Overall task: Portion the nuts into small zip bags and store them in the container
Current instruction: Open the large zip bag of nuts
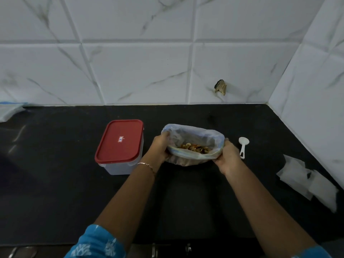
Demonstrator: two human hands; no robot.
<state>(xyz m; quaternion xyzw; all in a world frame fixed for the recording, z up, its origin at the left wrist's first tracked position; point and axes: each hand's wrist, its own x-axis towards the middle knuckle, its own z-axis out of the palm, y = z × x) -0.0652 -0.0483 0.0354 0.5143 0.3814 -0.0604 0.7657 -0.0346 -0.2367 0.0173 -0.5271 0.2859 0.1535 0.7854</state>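
Nearest the camera, a blue sleeve [96,243] with a white printed pattern covers the left upper arm, and both bare forearms reach forward over a matte black table [55,192]. A thin chain bracelet [148,165] circles the left wrist. Off to the right, near the table's edge, lie flat, translucent small zip bags [307,181], overlapping; the view is blurred there, so they seem to be a few, but the count is unclear. Farther on, the left hand [160,148] grips the left side of a large, crinkled, clear plastic bag [193,133], fingers curled over its rolled-down rim, and the right hand [228,155] clasps the right side in the same way, holding the mouth wide. Inside, at the bottom, sits a small heap of mixed nuts [195,147], brown, tan and dark. Just left of the bag stands a rectangular container [119,167] of frosted clear plastic with rounded corners, closed by a red lid [120,140] bearing a small label. Just right of the right hand lies a white plastic scoop [243,147], its round bowl pointing away. Behind everything rises a glossy wall of white marble-veined tiles [139,71], one with a chipped hole [220,87].
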